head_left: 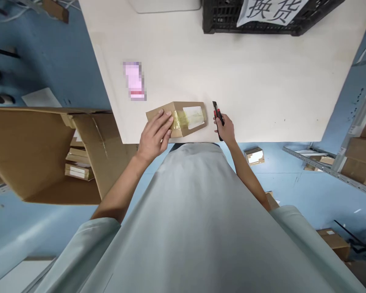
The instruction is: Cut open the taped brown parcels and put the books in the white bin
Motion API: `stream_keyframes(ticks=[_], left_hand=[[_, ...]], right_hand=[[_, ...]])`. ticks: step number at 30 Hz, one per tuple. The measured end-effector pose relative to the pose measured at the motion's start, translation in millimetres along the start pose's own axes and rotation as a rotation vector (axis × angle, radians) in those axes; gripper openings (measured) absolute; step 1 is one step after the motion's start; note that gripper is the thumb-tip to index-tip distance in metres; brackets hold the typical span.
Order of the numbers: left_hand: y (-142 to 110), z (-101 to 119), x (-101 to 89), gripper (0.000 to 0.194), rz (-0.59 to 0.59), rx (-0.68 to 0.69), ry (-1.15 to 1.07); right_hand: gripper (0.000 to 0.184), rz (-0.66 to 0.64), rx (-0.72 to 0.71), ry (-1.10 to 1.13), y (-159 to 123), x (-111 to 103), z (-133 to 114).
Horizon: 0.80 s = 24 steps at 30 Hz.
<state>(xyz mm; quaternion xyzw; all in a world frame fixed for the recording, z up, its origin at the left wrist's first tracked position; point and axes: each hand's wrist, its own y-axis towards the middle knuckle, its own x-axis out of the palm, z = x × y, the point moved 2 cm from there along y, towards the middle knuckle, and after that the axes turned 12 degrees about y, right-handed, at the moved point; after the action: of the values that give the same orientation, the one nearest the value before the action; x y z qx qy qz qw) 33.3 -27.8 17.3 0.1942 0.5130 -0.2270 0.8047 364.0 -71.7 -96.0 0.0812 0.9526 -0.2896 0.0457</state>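
Carton [184,118] nr front edge of bench [262,85], long axis approx. L–R; L hand [152,140] rests atop its L end, fingers extended; R hand [226,129], just off R end, wraps cutter [219,115].

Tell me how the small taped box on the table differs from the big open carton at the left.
The big carton dwarfs the small box. The small box lies on the table under the left hand; the big carton is beside the table. The small box shows a white label; the big carton gapes open, with boxes inside. Both are brown cardboard.
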Motion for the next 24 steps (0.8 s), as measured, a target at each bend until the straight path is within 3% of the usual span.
stream_keyframes(ticks=[7,14,20,24], left_hand=[[-19.3,-11.1,-15.2,0.049,0.109,-0.124,-0.002],[-29.2,-23.8,-18.3,0.051,0.092,-0.146,-0.069],[-20.2,-26.1,-7.7,0.06,-0.026,-0.089,-0.115],[-4.4,-21.6,5.8,0.069,-0.065,-0.025,-0.143]], right_hand=[[0.054,-0.074,0.025,0.041,11.1,40.8,1.1],[0.061,-0.017,0.028,-0.072,-5.4,53.5,-14.7],[0.061,0.138,-0.02,-0.201,-40.5,45.7,-65.1],[0.062,0.094,-0.054,-0.217,-86.4,44.8,-110.9]])
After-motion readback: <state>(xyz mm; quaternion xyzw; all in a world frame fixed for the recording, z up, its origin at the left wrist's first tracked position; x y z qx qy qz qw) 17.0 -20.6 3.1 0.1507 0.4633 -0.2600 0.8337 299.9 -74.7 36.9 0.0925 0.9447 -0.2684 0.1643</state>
